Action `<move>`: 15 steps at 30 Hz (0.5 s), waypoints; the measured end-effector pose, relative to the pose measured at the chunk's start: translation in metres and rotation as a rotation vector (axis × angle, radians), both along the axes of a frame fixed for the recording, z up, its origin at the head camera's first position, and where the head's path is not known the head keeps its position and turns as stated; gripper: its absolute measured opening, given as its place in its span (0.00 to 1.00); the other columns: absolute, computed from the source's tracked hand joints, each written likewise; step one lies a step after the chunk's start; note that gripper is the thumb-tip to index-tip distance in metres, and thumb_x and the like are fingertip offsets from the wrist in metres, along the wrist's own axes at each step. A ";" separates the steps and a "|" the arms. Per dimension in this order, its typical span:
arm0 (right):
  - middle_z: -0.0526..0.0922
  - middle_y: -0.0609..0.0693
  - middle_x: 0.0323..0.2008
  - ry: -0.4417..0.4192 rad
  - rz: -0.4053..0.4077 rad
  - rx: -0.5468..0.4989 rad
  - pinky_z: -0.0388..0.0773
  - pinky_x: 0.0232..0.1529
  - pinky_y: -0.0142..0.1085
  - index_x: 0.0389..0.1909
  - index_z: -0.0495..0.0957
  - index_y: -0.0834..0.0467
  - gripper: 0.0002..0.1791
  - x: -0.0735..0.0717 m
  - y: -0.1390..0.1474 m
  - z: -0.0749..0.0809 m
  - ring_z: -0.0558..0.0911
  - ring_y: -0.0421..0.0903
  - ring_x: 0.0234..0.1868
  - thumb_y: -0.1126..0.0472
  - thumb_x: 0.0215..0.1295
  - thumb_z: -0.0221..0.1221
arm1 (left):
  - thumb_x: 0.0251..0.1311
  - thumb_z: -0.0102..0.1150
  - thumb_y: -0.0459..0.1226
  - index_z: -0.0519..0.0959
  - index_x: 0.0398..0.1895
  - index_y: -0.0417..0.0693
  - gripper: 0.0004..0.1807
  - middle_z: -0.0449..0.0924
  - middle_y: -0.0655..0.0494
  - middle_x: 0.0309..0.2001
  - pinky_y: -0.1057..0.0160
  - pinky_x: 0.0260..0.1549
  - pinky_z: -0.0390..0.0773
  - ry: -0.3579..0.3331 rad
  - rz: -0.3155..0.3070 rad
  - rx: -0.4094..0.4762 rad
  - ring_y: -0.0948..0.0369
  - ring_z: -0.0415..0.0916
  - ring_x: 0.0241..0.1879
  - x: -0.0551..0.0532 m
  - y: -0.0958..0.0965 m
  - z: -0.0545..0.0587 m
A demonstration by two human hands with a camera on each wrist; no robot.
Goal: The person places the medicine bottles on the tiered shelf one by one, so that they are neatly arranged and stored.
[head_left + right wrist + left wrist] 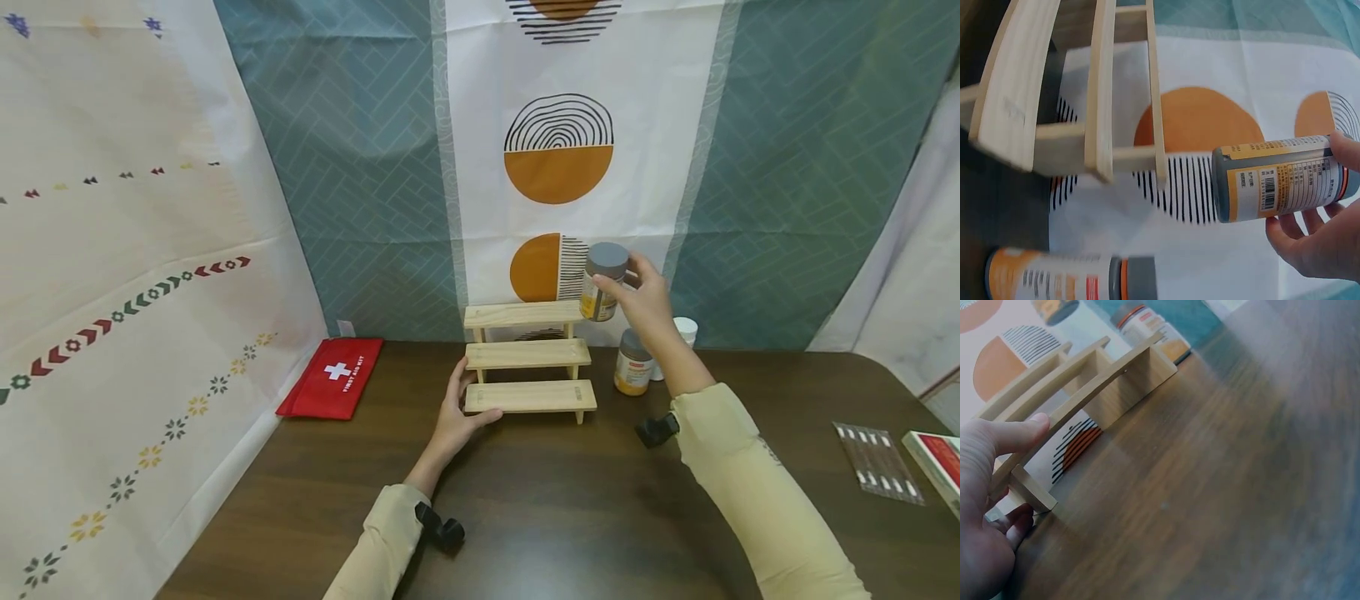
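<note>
A three-step wooden display rack (pixel 529 397) stands on the table against the back cloth. My left hand (pixel 454 419) grips its left end, thumb over the lowest step (pixel 1079 403) and fingers around the side. My right hand (pixel 647 302) holds a pill jar (pixel 600 287) with a grey lid and a yellow-and-white label, raised near the right end of the top step. In the right wrist view the held jar (pixel 1282 178) is apart from the rack, its printed side and barcode showing. A second, similar jar (pixel 633 367) stands on the table right of the rack.
Behind the second jar is a white bottle (pixel 686 330), partly hidden by my right arm. A red first aid kit pouch (pixel 333 379) lies at the left. On the right lie a clear pack of swabs (pixel 877 462) and a red-and-white box (pixel 937 467) at the edge of view.
</note>
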State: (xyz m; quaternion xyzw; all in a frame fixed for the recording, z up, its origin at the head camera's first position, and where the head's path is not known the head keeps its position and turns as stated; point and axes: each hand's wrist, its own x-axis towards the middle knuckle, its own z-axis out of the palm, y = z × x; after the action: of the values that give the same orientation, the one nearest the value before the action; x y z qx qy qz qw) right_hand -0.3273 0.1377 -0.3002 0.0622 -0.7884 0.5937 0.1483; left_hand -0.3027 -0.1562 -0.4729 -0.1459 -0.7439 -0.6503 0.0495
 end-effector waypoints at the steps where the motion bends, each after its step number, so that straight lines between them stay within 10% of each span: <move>1: 0.56 0.60 0.74 0.003 0.007 -0.003 0.58 0.70 0.59 0.76 0.51 0.56 0.41 -0.002 -0.003 0.001 0.56 0.60 0.75 0.51 0.68 0.59 | 0.52 0.71 0.31 0.43 0.79 0.59 0.58 0.58 0.41 0.73 0.44 0.65 0.64 0.006 -0.003 -0.004 0.44 0.62 0.69 0.000 0.000 0.000; 15: 0.65 0.59 0.70 -0.011 0.117 -0.018 0.65 0.67 0.53 0.74 0.56 0.56 0.38 -0.030 -0.055 0.005 0.66 0.58 0.70 0.55 0.67 0.61 | 0.53 0.71 0.30 0.43 0.79 0.55 0.57 0.58 0.39 0.73 0.48 0.60 0.70 0.021 -0.001 -0.006 0.42 0.65 0.67 -0.001 0.001 -0.002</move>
State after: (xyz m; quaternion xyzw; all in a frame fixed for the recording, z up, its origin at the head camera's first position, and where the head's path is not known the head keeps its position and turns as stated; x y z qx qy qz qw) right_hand -0.3576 0.0825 -0.2957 0.1035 -0.7790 0.6087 0.1095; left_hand -0.3040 -0.1556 -0.4744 -0.1533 -0.7452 -0.6465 0.0565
